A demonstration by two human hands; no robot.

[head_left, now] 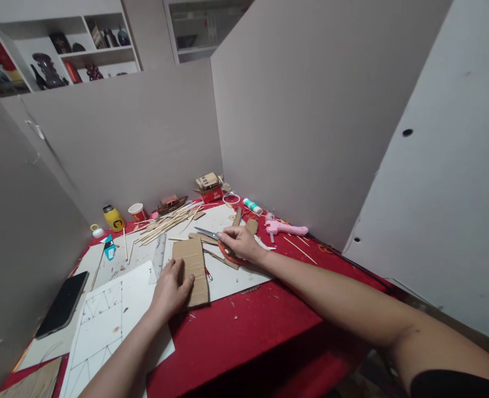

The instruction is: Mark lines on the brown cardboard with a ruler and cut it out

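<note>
A brown cardboard piece (194, 268) lies flat on a white board (231, 276) in the middle of the red table. My left hand (170, 288) rests on its left edge, fingers pressing it down. My right hand (241, 243) is just beyond the cardboard, closed around scissors (208, 233) with orange-red handles, their blades pointing left and lying low over the board. Smaller cardboard scraps (250, 225) sit around my right hand.
A pink glue gun (285, 228) lies at right. Wooden sticks (165, 222), a clear ruler (158, 256), a yellow bottle (114, 218), a red cup (137, 211), a black phone (64, 303) and a drawn paper sheet (107, 320) fill the left. Grey partitions enclose the table.
</note>
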